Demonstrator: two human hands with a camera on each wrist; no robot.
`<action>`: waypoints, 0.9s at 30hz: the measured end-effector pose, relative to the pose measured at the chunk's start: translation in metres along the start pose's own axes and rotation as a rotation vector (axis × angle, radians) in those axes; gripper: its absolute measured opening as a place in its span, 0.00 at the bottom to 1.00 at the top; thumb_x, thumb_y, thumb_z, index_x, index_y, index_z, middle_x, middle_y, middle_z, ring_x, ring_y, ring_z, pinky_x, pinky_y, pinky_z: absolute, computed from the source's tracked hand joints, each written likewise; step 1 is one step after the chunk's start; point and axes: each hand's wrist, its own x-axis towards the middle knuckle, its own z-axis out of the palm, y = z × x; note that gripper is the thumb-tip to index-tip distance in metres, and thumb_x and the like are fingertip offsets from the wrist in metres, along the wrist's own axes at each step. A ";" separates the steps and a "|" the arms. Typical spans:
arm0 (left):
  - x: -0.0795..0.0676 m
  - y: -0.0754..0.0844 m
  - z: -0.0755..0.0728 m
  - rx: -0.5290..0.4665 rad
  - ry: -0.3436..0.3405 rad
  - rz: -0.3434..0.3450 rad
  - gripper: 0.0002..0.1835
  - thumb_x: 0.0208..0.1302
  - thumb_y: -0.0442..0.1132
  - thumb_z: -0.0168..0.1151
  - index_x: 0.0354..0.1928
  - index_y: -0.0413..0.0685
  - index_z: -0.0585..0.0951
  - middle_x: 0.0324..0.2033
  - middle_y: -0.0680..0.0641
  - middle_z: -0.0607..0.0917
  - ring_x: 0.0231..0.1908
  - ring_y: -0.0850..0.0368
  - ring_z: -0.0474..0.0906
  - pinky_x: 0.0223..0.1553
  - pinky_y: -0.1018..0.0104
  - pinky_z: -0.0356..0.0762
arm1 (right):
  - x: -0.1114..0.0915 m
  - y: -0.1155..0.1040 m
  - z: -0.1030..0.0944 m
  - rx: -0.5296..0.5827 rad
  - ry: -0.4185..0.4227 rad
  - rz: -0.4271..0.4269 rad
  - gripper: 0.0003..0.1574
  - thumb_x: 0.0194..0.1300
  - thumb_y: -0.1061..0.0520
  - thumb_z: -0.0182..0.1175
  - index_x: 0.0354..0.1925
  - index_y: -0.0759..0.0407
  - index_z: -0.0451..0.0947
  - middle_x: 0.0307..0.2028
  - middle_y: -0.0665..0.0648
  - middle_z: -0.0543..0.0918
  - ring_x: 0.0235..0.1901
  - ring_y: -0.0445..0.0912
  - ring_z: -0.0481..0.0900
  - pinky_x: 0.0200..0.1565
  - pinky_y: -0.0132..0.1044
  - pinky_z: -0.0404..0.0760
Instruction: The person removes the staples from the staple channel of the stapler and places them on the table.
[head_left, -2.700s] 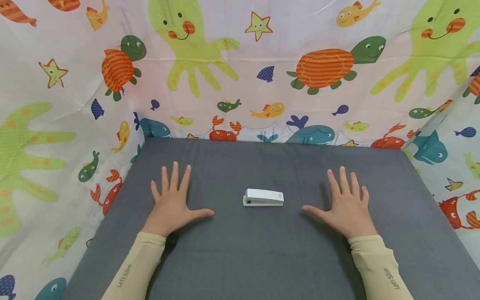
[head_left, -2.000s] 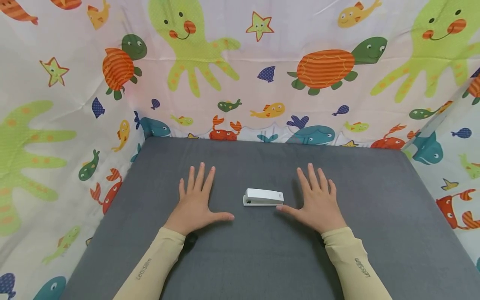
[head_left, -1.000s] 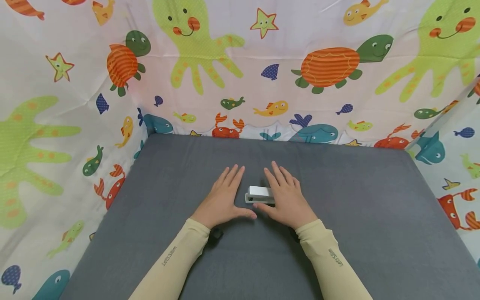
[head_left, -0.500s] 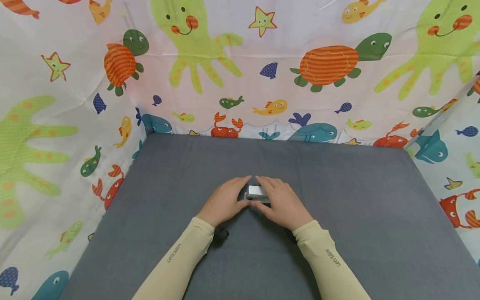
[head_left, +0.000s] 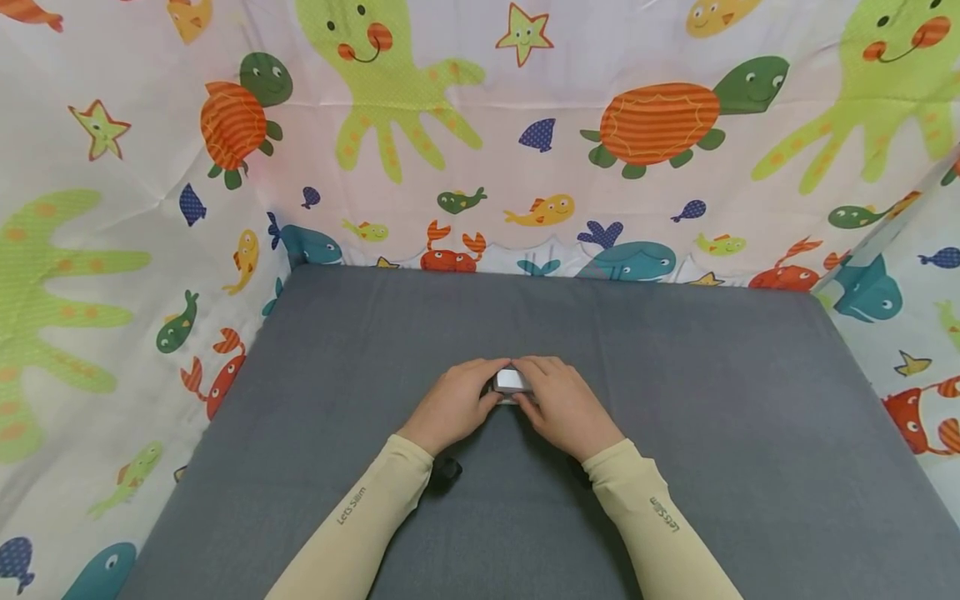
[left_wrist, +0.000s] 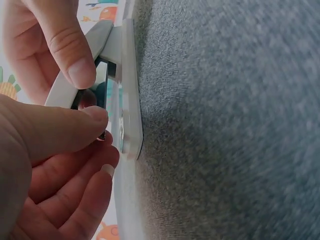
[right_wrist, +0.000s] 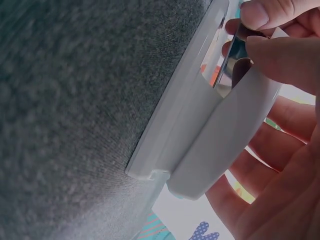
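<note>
We have the stapler (head_left: 512,382) base-down on the gray cloth (head_left: 495,533). At its front, our left hand (head_left: 448,406) pinches the metal strip (right_wrist: 237,52); along its top, our right hand (head_left: 567,406) grips the raised cover (right_wrist: 225,135), probably to hold the two parts apart.

Wore close-fitting pale yellow sleeves (head_left: 360,533), wrinkled near the cuffs (head_left: 626,457), with dark “Let's Slim” lettering (head_left: 352,505) on each, bore a small black block (head_left: 448,470) beneath the left wrist (head_left: 417,434), and left both hands (head_left: 450,406) (head_left: 564,407) bare.

Fingers (left_wrist: 60,125) hem in the stapler (head_left: 512,381); grey cloth (head_left: 697,392) beyond leaves room.
</note>
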 end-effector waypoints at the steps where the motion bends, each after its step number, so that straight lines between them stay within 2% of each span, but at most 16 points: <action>1: 0.000 0.000 0.000 0.000 0.002 0.000 0.28 0.77 0.39 0.69 0.75 0.50 0.78 0.64 0.46 0.87 0.63 0.50 0.85 0.66 0.52 0.83 | 0.000 0.000 0.000 -0.005 0.001 -0.001 0.30 0.74 0.54 0.71 0.70 0.60 0.78 0.63 0.61 0.86 0.63 0.59 0.84 0.62 0.58 0.84; 12: 0.002 -0.002 0.005 -0.007 0.015 0.011 0.27 0.77 0.39 0.68 0.75 0.50 0.78 0.61 0.47 0.88 0.61 0.52 0.86 0.64 0.56 0.84 | 0.002 -0.003 0.002 -0.053 0.059 -0.012 0.28 0.70 0.54 0.76 0.64 0.61 0.82 0.57 0.60 0.89 0.57 0.56 0.87 0.57 0.55 0.86; 18: 0.003 -0.002 0.006 -0.041 0.023 -0.019 0.27 0.76 0.39 0.69 0.75 0.49 0.79 0.63 0.46 0.88 0.58 0.53 0.87 0.62 0.55 0.85 | 0.001 -0.004 0.002 -0.056 0.061 -0.010 0.25 0.71 0.55 0.74 0.62 0.62 0.82 0.53 0.60 0.89 0.52 0.56 0.88 0.54 0.55 0.87; 21: 0.004 -0.002 0.007 -0.051 0.029 -0.039 0.27 0.76 0.37 0.70 0.74 0.48 0.79 0.61 0.45 0.89 0.53 0.55 0.87 0.58 0.56 0.87 | 0.001 -0.004 0.001 -0.054 0.060 -0.006 0.24 0.72 0.55 0.73 0.61 0.61 0.82 0.53 0.59 0.90 0.51 0.55 0.89 0.52 0.54 0.88; 27: 0.004 -0.002 0.007 -0.054 0.054 -0.038 0.24 0.75 0.36 0.70 0.70 0.45 0.82 0.56 0.44 0.90 0.45 0.56 0.86 0.50 0.59 0.87 | 0.003 -0.004 0.000 -0.033 0.059 -0.002 0.22 0.72 0.55 0.73 0.60 0.60 0.82 0.52 0.59 0.90 0.49 0.55 0.89 0.49 0.54 0.88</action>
